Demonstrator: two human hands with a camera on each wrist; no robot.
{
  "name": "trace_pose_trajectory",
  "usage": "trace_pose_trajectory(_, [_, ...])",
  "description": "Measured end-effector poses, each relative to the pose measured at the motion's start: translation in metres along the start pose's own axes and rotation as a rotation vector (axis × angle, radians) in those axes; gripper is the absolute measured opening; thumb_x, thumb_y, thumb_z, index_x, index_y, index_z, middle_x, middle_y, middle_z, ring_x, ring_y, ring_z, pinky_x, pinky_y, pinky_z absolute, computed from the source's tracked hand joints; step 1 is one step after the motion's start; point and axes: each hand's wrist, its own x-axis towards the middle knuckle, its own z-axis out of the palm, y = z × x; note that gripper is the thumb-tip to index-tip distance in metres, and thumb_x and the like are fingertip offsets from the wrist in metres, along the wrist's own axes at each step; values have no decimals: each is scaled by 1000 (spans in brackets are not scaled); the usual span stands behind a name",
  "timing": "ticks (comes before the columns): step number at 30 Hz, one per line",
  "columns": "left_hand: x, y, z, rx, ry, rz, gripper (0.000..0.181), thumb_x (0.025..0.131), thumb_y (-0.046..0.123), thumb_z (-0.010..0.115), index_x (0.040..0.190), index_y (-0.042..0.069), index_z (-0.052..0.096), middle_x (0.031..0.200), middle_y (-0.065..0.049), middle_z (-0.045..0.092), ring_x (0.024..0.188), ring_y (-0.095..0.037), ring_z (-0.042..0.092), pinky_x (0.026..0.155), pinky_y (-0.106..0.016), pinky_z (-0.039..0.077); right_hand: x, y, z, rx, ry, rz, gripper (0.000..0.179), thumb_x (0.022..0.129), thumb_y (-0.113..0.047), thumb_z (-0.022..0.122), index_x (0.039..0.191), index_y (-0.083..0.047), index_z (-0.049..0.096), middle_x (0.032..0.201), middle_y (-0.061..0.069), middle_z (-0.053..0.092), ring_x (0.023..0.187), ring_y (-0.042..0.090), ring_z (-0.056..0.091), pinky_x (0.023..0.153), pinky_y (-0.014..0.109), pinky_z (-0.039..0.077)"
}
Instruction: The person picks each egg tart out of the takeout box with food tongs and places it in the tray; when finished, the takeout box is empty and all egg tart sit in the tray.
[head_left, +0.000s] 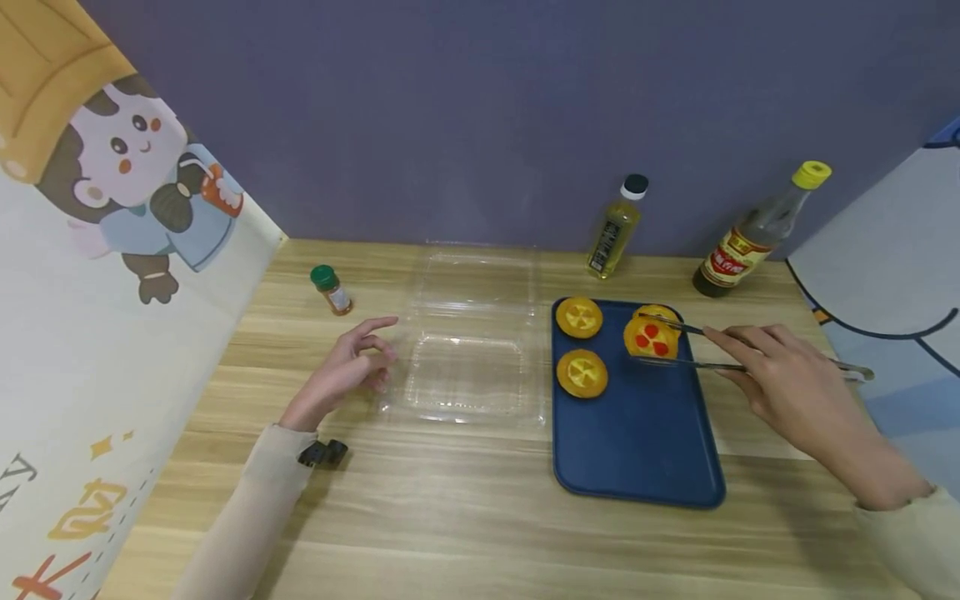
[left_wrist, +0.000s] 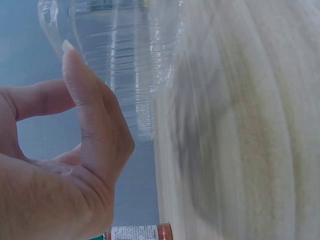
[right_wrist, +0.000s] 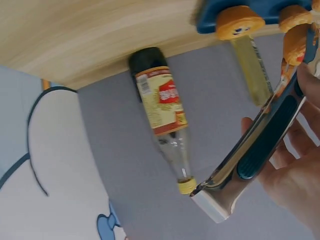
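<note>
My right hand [head_left: 795,392] holds metal tongs [right_wrist: 250,145] with dark green grips. Between the tong arms is an orange-yellow tart [head_left: 651,337] with red spots, which partly covers another tart [head_left: 660,312] behind it. In the right wrist view the gripped tart [right_wrist: 295,45] appears raised off the blue tray [head_left: 637,450]. Two more tarts [head_left: 582,373] [head_left: 579,317] with yellow wedge patterns lie along the tray's left side. My left hand [head_left: 348,362], fingers loosely bent, is beside a clear plastic box [head_left: 465,375] with its lid [head_left: 476,279] folded back; contact with its rim cannot be told.
A small green-capped spice jar [head_left: 332,290] stands behind the left hand. Behind the tray are an oil bottle [head_left: 615,229] with a black cap and a yellow-capped sauce bottle [head_left: 750,242]. A blue-grey panel [head_left: 480,125] closes off the back of the wooden table [head_left: 450,517].
</note>
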Motion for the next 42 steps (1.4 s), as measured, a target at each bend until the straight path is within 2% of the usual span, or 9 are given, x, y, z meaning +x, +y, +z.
trace_pose_trajectory(2, [0, 1, 0, -3, -5, -1, 70, 97, -6, 52, 163, 11, 32, 117, -25, 57, 75, -20, 64, 61, -27, 62, -6, 3, 0, -12, -26, 1, 73, 76, -4, 88, 143, -11, 63, 123, 17, 70, 106, 39, 63, 72, 59, 58])
trace_pose_trajectory(18, [2, 1, -1, 12, -13, -15, 68, 99, -4, 51, 163, 10, 31, 113, -17, 56, 69, -16, 62, 58, -27, 61, -40, 10, 20, 2, -112, 5, 73, 67, -2, 90, 136, -9, 67, 118, 16, 71, 96, 36, 65, 64, 54, 59])
trace_pose_trajectory(22, [2, 2, -1, 28, -14, -16, 69, 100, -3, 51, 164, 11, 30, 114, -18, 56, 69, -17, 62, 59, -28, 62, -45, 11, 23, 0, -97, 1, 70, 71, -1, 89, 137, -10, 67, 119, 16, 71, 98, 36, 65, 64, 54, 59])
trace_pose_trajectory(26, [1, 2, 0, 31, -8, -15, 69, 99, -3, 52, 164, 10, 30, 112, -17, 56, 68, -15, 62, 59, -28, 62, -45, 12, 26, 8, -82, 0, 51, 88, -15, 81, 137, -10, 67, 120, 16, 71, 101, 36, 65, 67, 56, 60])
trace_pose_trajectory(30, [1, 2, 1, 25, -6, -15, 70, 99, -3, 52, 164, 10, 29, 110, -15, 56, 66, -14, 61, 58, -27, 61, -46, 13, 27, 7, -72, -2, 44, 106, -41, 57, 136, -10, 67, 119, 16, 71, 101, 36, 65, 70, 57, 60])
trace_pose_trajectory(33, [0, 2, 2, 25, -4, -16, 70, 99, -3, 53, 164, 10, 29, 110, -16, 57, 65, -13, 61, 58, -27, 61, -44, 12, 29, 11, -58, -6, 79, 105, -61, 15, 135, -10, 68, 117, 16, 72, 99, 36, 66, 69, 58, 60])
trace_pose_trajectory(35, [0, 2, 3, 28, 2, -17, 69, 100, -2, 54, 164, 10, 30, 111, -16, 57, 65, -13, 61, 58, -27, 61, -44, 12, 31, 11, -51, -7, 88, 103, -63, 5, 134, -10, 68, 115, 16, 71, 98, 36, 66, 67, 56, 60])
trace_pose_trajectory(39, [0, 2, 4, 32, 10, -14, 69, 100, -2, 53, 163, 11, 31, 112, -17, 57, 65, -13, 61, 58, -27, 61, -44, 11, 31, 12, -55, -5, 83, 104, -62, 10, 135, -10, 67, 115, 15, 70, 98, 37, 65, 63, 55, 60])
trace_pose_trajectory(42, [0, 1, 4, 31, 13, -12, 68, 100, -2, 52, 163, 11, 31, 112, -17, 57, 65, -13, 61, 58, -27, 61, -44, 11, 30, 13, -70, 2, 51, 108, -47, 48, 137, -10, 66, 119, 16, 69, 100, 37, 65, 66, 57, 60])
